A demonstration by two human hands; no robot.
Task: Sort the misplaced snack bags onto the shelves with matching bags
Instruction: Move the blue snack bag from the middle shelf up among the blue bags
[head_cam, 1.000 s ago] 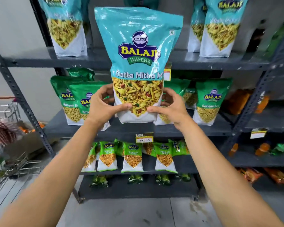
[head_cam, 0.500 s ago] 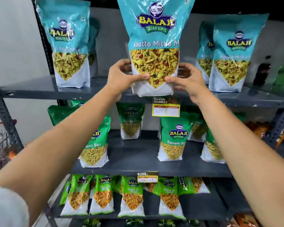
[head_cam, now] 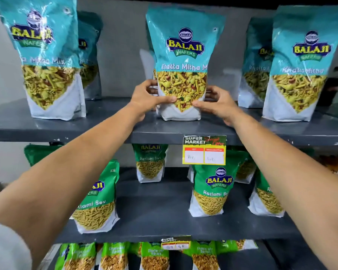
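A teal Khatta Mitha Mix bag (head_cam: 181, 61) stands upright in the middle of the top grey shelf (head_cam: 109, 127). My left hand (head_cam: 147, 99) grips its lower left side and my right hand (head_cam: 218, 103) grips its lower right side, thumbs across the front. More teal bags of the same kind stand at the left (head_cam: 45, 61) and the right (head_cam: 299, 71) of that shelf. Green Ratlami Sev bags (head_cam: 213, 190) stand on the middle shelf (head_cam: 160, 217) below.
A yellow price label (head_cam: 204, 151) hangs from the top shelf's front edge under the held bag. Small green snack bags (head_cam: 154, 256) fill the lowest visible shelf, with a second label (head_cam: 176, 243) above them. A grey wall backs the shelves.
Both hands carried the teal bag up from in front of the green-bag shelf and set its base down on the top shelf between the other teal bags.
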